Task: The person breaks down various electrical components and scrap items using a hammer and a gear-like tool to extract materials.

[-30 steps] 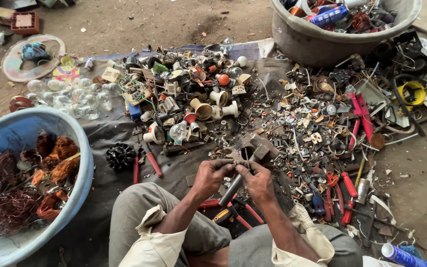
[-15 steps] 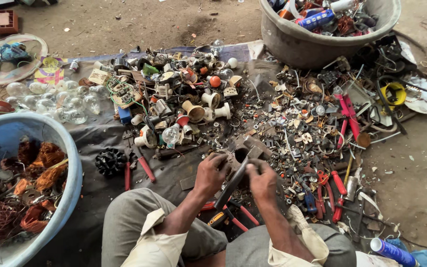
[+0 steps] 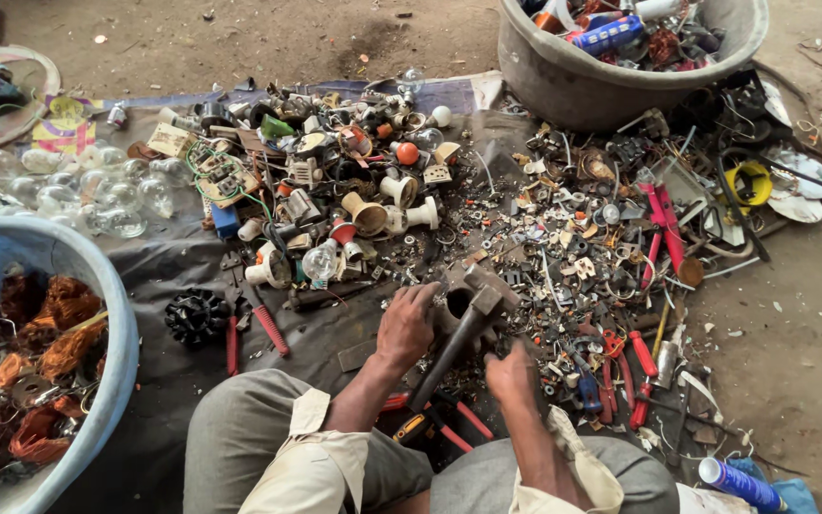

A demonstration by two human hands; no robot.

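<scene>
My right hand (image 3: 514,373) wraps the lower handle of the hammer (image 3: 457,333); grip closed on it. Long axis runs diagonal, handle low near my knees, dull metal head up and right, pointing away from me. My left hand (image 3: 406,326) presses a dark metal part (image 3: 456,303) beside the head, fingers curled on it; I cannot tell exactly how firmly. Both sit on the dark cloth (image 3: 173,266) just ahead of my legs. Red-handled pliers (image 3: 261,319) lie left. Blue tub (image 3: 97,314) holds coppery wire coils. Beyond: scrap pile (image 3: 563,228), small, gritty, mixed. Clear glass bulbs (image 3: 97,195) far left. Grey basin (image 3: 573,81) farthest.
</scene>
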